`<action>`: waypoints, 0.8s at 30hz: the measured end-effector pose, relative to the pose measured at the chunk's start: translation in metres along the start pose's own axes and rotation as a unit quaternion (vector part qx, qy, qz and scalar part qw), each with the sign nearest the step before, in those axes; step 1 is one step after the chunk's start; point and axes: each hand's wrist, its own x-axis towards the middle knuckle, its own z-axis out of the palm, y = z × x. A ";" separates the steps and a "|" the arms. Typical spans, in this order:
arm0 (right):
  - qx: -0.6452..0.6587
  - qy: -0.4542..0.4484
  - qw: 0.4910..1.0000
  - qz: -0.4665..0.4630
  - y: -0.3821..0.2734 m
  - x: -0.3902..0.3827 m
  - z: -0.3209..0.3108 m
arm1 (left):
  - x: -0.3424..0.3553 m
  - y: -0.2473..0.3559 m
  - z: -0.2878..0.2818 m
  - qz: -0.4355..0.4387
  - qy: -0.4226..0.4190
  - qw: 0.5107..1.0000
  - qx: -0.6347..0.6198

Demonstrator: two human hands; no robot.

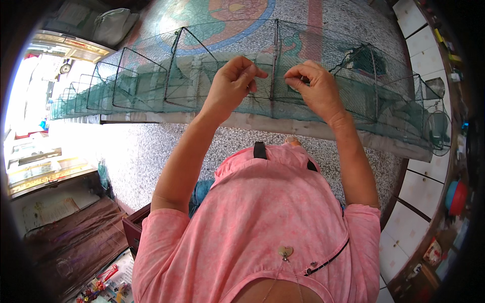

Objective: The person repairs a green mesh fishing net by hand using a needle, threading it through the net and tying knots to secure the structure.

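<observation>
A long green mesh fishing trap [202, 83], held in shape by several dark square wire frames, stretches across the view in front of me. My left hand [235, 81] is raised at the mesh, left of an upright frame bar [275, 60], its thumb and forefinger pinched together. On the other side of that bar, my right hand [316, 87] is likewise closed in a pinch, with its fingertips pointing left. Whatever lies between the fingertips is too fine to make out. A gap separates the two hands, and the bar stands within it.
The trap rests along a long pale support [303, 126] above a speckled floor [156, 151]. White cabinets [417, 192] line the right side. At lower left stands a brown-covered surface [76, 242], with small colourful items [103, 285] nearby. A grey bag [113, 25] is at far left.
</observation>
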 end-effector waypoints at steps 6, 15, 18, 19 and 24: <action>0.075 0.005 0.997 0.025 -0.001 0.001 0.008 | 0.001 -0.007 0.000 0.020 0.001 0.997 0.075; 0.096 0.017 0.994 -0.059 -0.011 0.007 0.039 | 0.003 -0.013 -0.015 -0.028 0.047 0.995 -0.078; 0.000 0.068 0.991 -0.113 -0.015 0.008 0.040 | 0.000 -0.012 -0.013 -0.014 0.031 0.996 -0.087; -0.047 0.097 0.983 -0.146 -0.019 0.009 0.038 | 0.000 -0.012 -0.012 -0.009 0.027 0.996 -0.086; 0.150 0.127 0.956 -0.220 -0.063 0.020 0.017 | -0.005 -0.009 0.002 0.011 0.048 0.999 -0.002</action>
